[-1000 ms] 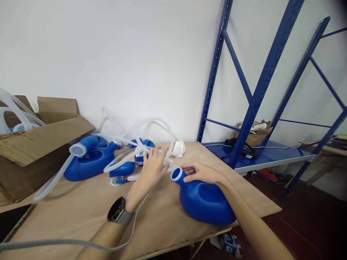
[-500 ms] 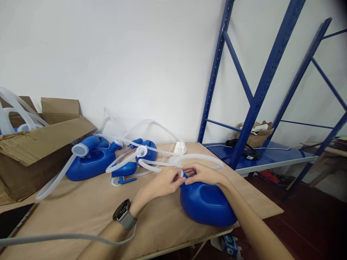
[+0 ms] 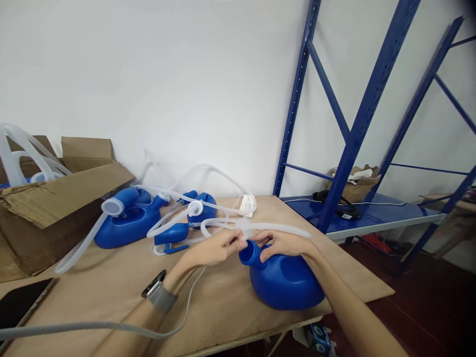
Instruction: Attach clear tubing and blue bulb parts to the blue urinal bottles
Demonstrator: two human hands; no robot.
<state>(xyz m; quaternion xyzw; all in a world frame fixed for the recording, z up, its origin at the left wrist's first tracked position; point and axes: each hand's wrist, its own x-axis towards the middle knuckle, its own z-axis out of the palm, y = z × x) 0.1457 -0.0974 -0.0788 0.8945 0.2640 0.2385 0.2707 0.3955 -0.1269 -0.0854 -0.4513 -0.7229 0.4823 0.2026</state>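
A blue plastic urinal bottle [image 3: 286, 285] rests on its side near the table's right front edge, its round neck [image 3: 250, 254] facing left and uncovered. My right hand [image 3: 280, 245] grips it around the neck, thumb in front. Just left of the neck opening is my left hand [image 3: 219, 247], its thumb and fingers pinched together; what they hold, if anything, is hidden. Behind both hands lies a looped translucent tube [image 3: 278, 228], with a pale round part [image 3: 243, 225] beside my left fingertips.
More urinal bottles [image 3: 128, 225] with tubes and white caps [image 3: 195, 208] lie at the back left. A cardboard box [image 3: 74, 198] stands far left, near a dark flat device [image 3: 18, 302]. A grey cable [image 3: 92, 326] crosses in front. Blue shelving [image 3: 362, 114] rises at right.
My left hand has come away from the bottle's neck to the left, and the white ring seen there is gone, exposing the opening. The tube loop behind has shifted. My right hand still holds the bottle.
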